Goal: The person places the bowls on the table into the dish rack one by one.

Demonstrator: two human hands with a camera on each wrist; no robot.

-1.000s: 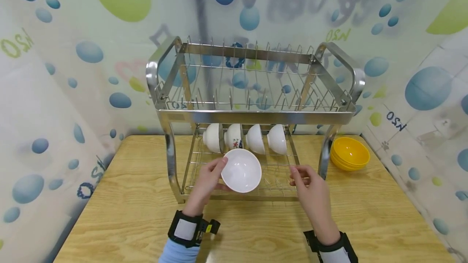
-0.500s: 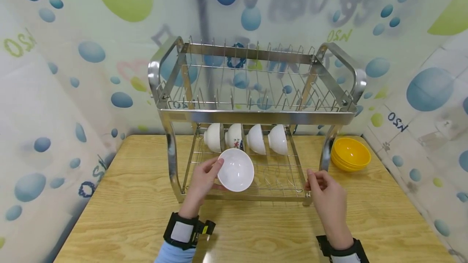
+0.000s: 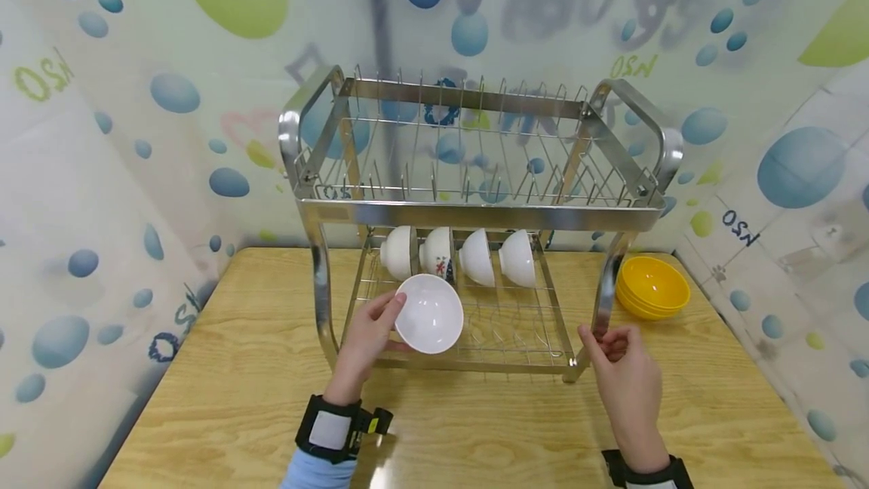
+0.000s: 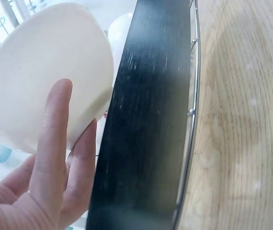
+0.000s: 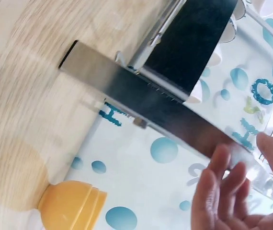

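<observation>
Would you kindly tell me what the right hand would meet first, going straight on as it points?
The right hand would probably meet the rack's right front leg, though depth is unclear.

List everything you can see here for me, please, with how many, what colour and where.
Dish rack: one, silver, standing on the table
Table: one, wood-coloured, under the rack
Standing bowls: four, white, at least one patterned, tipped sideways in a row on the rack's lower tier
Held bowl: one, white, in the left hand
Yellow bowls: one stack, exact count unclear, on the table beyond the rack's right front leg
Wall covering: count unclear, pale with blue and green spots, behind the table
Wrist straps: two, black with white patches, one per wrist
Sleeve: one, light blue, left arm
Hands: two, left gripping the bowl, right near that leg
</observation>
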